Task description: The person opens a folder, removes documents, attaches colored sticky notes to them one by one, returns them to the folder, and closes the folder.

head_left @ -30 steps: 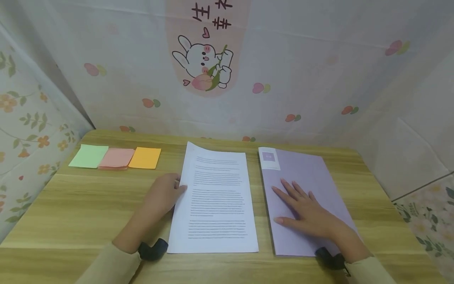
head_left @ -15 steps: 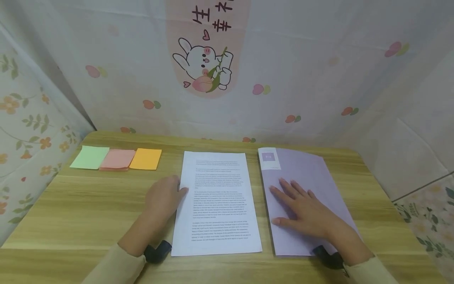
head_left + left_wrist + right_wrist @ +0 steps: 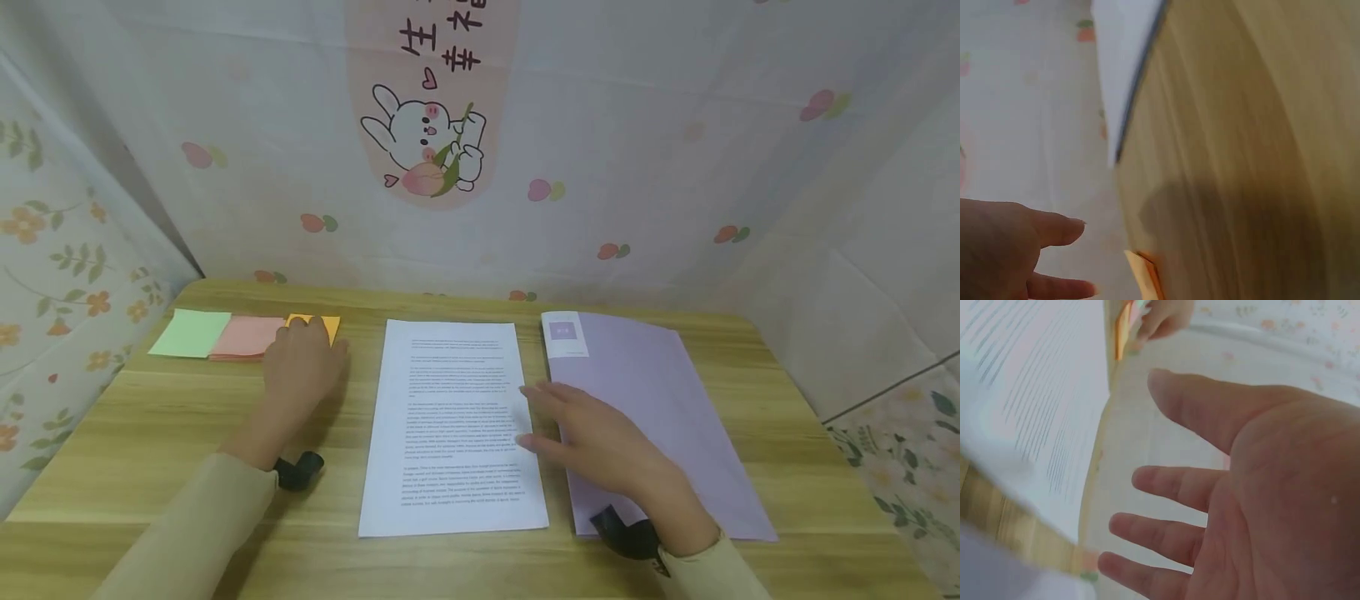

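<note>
My left hand (image 3: 303, 371) hovers over the pad of orange sticky notes (image 3: 332, 326), partly covering it in the head view. In the left wrist view the thumb and a finger stand apart, with the edge of the orange pad (image 3: 1146, 275) beyond them and no contact visible. The right hand (image 3: 592, 433) is held over the left edge of the purple folder (image 3: 660, 367), its fingertips reaching past the right edge of a printed sheet (image 3: 450, 467). Seen from the right wrist, that hand (image 3: 1272, 481) has its fingers spread, holding nothing.
Left of the orange pad lie pink sticky notes (image 3: 243, 335) and green sticky notes (image 3: 189, 333). Everything rests on a wooden table (image 3: 315, 550). A patterned cloth (image 3: 600, 150) hangs behind the table's back edge.
My left hand has left the sheet's left edge and moved up and left to the orange notes. The right hand has lifted off the folder and shifted left. The sheet's raised corner now lies flat.
</note>
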`<act>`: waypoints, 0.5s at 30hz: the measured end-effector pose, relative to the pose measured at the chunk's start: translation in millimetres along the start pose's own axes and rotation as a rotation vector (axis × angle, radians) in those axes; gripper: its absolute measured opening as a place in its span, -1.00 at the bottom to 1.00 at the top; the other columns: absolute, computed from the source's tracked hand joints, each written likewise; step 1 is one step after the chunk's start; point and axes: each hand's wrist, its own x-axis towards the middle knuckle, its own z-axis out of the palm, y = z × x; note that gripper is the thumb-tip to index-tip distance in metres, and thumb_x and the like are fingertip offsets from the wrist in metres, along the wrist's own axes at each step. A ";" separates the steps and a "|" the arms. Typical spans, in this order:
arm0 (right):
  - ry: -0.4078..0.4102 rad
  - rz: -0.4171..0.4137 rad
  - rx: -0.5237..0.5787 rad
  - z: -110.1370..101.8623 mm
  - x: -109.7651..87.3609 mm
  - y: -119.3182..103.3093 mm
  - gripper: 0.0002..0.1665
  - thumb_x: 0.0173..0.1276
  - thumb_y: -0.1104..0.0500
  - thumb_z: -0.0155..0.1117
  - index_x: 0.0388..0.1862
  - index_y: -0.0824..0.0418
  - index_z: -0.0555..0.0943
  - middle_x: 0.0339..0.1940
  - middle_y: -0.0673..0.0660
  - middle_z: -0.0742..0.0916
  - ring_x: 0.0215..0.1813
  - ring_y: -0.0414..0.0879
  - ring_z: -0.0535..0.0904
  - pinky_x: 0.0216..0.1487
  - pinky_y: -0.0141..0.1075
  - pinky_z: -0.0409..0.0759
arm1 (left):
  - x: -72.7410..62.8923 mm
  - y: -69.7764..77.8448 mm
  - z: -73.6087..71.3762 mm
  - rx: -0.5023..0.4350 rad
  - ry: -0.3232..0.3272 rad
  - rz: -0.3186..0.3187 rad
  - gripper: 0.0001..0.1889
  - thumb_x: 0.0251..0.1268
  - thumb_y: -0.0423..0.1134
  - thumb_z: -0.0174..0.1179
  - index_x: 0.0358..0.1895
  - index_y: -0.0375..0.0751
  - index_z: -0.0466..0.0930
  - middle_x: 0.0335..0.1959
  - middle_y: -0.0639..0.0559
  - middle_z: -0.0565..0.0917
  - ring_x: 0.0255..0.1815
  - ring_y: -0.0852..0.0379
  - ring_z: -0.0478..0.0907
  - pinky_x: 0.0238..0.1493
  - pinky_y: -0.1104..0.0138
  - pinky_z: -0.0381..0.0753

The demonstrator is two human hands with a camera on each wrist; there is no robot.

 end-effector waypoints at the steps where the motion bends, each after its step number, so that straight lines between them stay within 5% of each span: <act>1: -0.002 0.005 0.004 1.7 3.7 -4.4 -0.25 0.45 -0.23 0.22 0.48 0.12 0.44 0.47 0.21 0.54 0.50 0.15 0.44 0.42 0.12 0.46 | 3.9 -2.7 0.5 0.016 -0.014 -0.002 -0.54 0.41 -0.15 0.05 -0.10 -0.67 0.49 -0.21 -0.56 0.56 -0.25 -0.43 0.53 -0.41 -0.07 0.58; 6: -0.029 -0.006 0.043 9.2 22.1 -24.8 -0.29 0.47 -0.19 0.22 0.46 0.12 0.46 0.45 0.14 0.57 0.49 0.11 0.47 0.42 0.10 0.48 | 16.8 -13.5 4.2 0.106 -0.159 -0.030 -0.32 0.46 -0.09 -0.03 0.28 -0.77 0.24 0.04 -0.77 0.46 -0.10 -0.51 0.56 -0.30 -0.11 0.68; 9: -0.054 -0.012 0.090 14.9 31.6 -33.0 -0.31 0.47 -0.20 0.22 0.45 0.11 0.47 0.45 0.10 0.58 0.50 0.06 0.46 0.46 0.06 0.45 | 20.5 -16.6 4.4 0.159 -0.211 -0.012 -0.30 0.49 -0.12 -0.05 0.33 -0.81 0.17 -0.01 -0.79 0.49 -0.17 -0.48 0.62 -0.40 -0.05 0.69; 13: -0.078 -0.020 0.145 23.7 44.2 -40.8 -0.31 0.48 -0.21 0.20 0.45 0.10 0.48 0.43 0.10 0.59 0.50 0.06 0.47 0.49 0.03 0.43 | 22.0 -16.4 3.3 0.242 -0.230 0.086 -0.61 0.47 -0.24 -0.01 -0.12 -0.65 0.54 -0.39 -0.43 0.62 -0.46 -0.19 0.58 -0.55 0.09 0.61; 15: -0.087 -0.021 0.173 27.9 51.9 -44.5 -0.31 0.48 -0.21 0.19 0.45 0.10 0.48 0.43 0.11 0.60 0.49 0.06 0.47 0.49 0.02 0.42 | 21.8 -15.2 3.0 0.334 -0.234 0.172 -0.72 0.43 -0.34 0.04 -0.40 -0.51 0.54 -0.50 -0.24 0.57 -0.54 -0.06 0.51 -0.57 0.12 0.61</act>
